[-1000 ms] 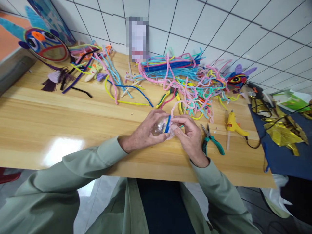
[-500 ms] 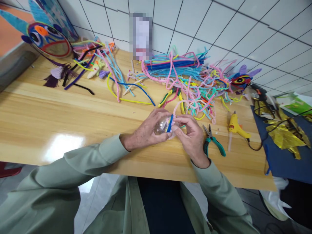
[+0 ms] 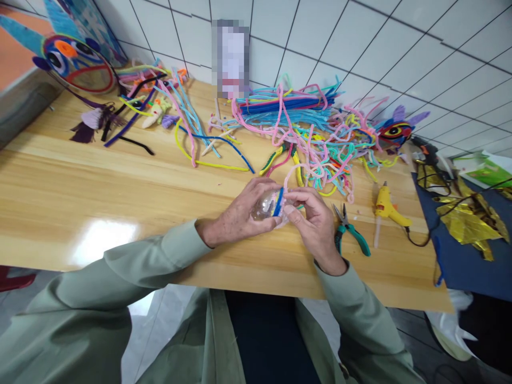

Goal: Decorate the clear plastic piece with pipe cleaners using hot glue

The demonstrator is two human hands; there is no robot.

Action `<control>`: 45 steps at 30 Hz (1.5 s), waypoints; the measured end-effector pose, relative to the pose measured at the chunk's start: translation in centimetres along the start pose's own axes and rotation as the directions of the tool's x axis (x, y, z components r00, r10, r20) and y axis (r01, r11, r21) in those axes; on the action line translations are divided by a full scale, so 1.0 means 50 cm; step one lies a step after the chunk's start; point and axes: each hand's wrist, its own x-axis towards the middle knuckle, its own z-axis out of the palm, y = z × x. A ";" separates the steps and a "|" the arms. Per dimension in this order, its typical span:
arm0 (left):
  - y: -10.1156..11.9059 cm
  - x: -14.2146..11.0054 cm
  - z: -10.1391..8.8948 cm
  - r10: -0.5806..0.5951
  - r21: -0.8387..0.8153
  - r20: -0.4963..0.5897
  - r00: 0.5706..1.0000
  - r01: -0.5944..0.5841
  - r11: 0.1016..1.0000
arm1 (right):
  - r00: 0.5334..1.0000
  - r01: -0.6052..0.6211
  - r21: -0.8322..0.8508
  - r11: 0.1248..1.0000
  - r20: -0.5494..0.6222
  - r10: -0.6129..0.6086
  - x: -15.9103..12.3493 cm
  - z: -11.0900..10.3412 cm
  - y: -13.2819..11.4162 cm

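My left hand [image 3: 247,210] is closed around a clear, rounded plastic piece [image 3: 263,207] with a blue band and a yellow strip along its right side. At that side, my right hand [image 3: 314,221] has thumb and forefinger pinched on a pink pipe cleaner [image 3: 288,175], which loops up from the fingers toward the pile. The fingertips hide where the pipe cleaner meets the plastic. Just right of my right hand lie green-handled pliers [image 3: 352,234] with jaws apart.
Tangled pipe cleaners [image 3: 320,144] and yellow-green-handled pliers [image 3: 276,160] lie beyond my hands. A yellow glue gun [image 3: 390,208] with its cord is at the right. Decorated masks [image 3: 80,61] stand at the far left, near loose pipe cleaners [image 3: 200,136]. Gold foil [image 3: 466,216] lies on a blue surface.
My right thumb and fingers have shifted very slightly at the edge of the plastic piece. Both hands otherwise stay in place.
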 end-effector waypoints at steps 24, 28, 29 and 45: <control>0.020 0.004 -0.014 -0.135 -0.099 0.048 0.990 0.139 0.985 | 0.997 0.071 -0.053 0.996 -0.014 -0.072 0.000 0.009 -0.010; 0.023 0.004 -0.015 -0.146 -0.109 0.050 0.988 0.151 0.983 | 0.997 0.071 -0.055 0.996 -0.016 -0.072 -0.001 0.010 -0.011; 0.023 0.004 -0.016 -0.151 -0.111 0.053 0.987 0.156 0.982 | 0.997 0.075 -0.056 0.996 -0.015 -0.076 -0.001 0.010 -0.012; 0.019 0.009 -0.017 -0.111 -0.095 0.046 0.993 0.115 0.989 | 0.986 0.165 -0.193 0.967 0.009 -0.166 0.002 0.002 -0.016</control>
